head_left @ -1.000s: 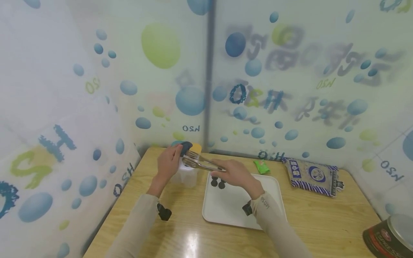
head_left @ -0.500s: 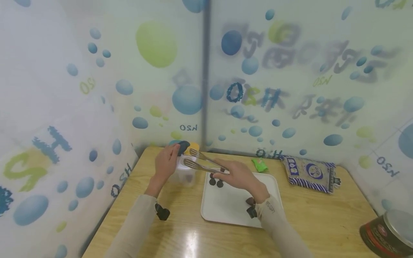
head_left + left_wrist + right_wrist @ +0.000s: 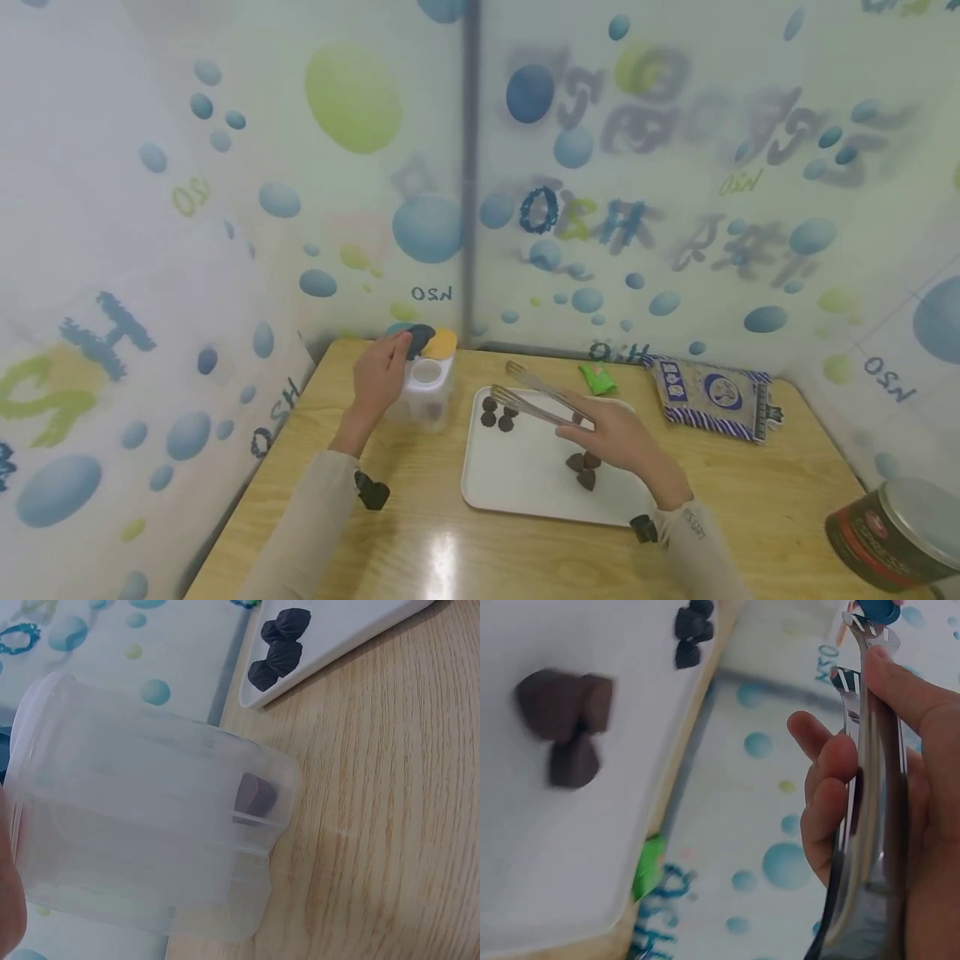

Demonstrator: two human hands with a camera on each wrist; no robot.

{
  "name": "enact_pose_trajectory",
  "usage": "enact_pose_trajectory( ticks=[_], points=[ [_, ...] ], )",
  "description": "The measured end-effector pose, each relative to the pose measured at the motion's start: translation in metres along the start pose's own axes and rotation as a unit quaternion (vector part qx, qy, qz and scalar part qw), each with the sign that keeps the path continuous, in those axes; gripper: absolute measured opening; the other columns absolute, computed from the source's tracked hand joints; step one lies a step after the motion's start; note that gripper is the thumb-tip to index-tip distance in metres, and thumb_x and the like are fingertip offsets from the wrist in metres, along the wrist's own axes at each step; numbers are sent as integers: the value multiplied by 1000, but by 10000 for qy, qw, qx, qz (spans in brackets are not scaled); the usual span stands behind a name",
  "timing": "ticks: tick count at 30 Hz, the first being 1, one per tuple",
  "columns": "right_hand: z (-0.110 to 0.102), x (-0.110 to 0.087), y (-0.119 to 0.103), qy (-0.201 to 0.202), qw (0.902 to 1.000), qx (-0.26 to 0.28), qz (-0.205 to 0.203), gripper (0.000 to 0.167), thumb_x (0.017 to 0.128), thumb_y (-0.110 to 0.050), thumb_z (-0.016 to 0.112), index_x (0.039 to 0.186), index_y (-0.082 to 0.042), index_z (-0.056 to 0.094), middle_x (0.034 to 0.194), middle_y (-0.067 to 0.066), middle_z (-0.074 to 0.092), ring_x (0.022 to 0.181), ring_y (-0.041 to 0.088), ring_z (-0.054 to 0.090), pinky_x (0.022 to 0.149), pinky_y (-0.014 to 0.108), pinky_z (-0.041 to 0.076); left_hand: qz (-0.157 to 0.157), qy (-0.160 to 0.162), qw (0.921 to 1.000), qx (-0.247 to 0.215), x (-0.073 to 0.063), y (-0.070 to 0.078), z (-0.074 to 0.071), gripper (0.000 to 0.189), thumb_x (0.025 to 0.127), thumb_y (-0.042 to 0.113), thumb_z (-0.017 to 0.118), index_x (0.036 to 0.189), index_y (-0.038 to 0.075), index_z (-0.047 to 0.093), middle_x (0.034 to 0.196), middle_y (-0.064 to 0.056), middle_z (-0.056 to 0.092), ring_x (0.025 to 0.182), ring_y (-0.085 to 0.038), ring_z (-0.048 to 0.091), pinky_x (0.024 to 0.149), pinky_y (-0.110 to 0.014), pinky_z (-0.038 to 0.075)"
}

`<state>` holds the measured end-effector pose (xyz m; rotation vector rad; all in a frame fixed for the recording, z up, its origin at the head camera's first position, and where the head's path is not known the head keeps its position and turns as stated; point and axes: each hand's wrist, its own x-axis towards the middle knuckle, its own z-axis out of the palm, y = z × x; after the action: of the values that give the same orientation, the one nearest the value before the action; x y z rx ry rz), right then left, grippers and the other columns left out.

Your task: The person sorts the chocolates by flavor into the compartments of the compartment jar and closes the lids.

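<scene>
My left hand (image 3: 377, 371) pinches a dark blue lid (image 3: 420, 340) and keeps it raised on a translucent plastic container (image 3: 431, 392). Below the lid a round opening shows. In the left wrist view, one dark brown piece (image 3: 255, 796) lies at the bottom of a compartment. My right hand (image 3: 618, 433) grips metal tongs (image 3: 540, 410) over the white tray (image 3: 510, 492); their arms are spread, with nothing between the tips. On the tray, several black ridged pieces (image 3: 285, 657) sit in the far left corner. Three brown chocolate-like pieces (image 3: 587, 479) lie near the right hand.
Yellow (image 3: 441, 342) and teal lids (image 3: 400, 327) also top the container. Behind the tray lies a small green packet (image 3: 597, 378). A clipped blue-and-white bag (image 3: 708, 398) rests at the back right, and an espresso can (image 3: 892, 533) stands front right. Patterned walls border the table.
My right hand has drawn the tongs from the container back to the right, over the tray. The brown pieces have come into full view. The left hand still holds the lid up.
</scene>
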<state>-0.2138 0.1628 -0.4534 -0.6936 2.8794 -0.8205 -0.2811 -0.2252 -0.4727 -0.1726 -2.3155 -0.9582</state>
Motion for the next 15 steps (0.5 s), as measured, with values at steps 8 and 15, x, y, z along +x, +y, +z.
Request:
enact_pose_trajectory(
  ticks=[8, 15],
  points=[
    [-4, -55, 46, 84, 9972, 4, 746, 64, 94, -50, 63, 146, -15, 51, 97, -3, 67, 63, 5, 44, 53, 23, 38, -62, -56, 10000, 1, 2, 1, -1, 45, 105, 34, 47, 80, 3, 70, 126, -13, 70, 124, -38, 61, 105, -54, 47],
    [0, -95, 75, -88, 9883, 54, 1521, 66, 92, -49, 66, 143, -9, 53, 102, 2, 71, 83, 14, 59, 71, 36, 50, -8, -123, 9999, 30, 0, 0, 0, 47, 105, 33, 47, 74, 3, 66, 127, -15, 69, 124, -39, 61, 104, -55, 47]
  ],
)
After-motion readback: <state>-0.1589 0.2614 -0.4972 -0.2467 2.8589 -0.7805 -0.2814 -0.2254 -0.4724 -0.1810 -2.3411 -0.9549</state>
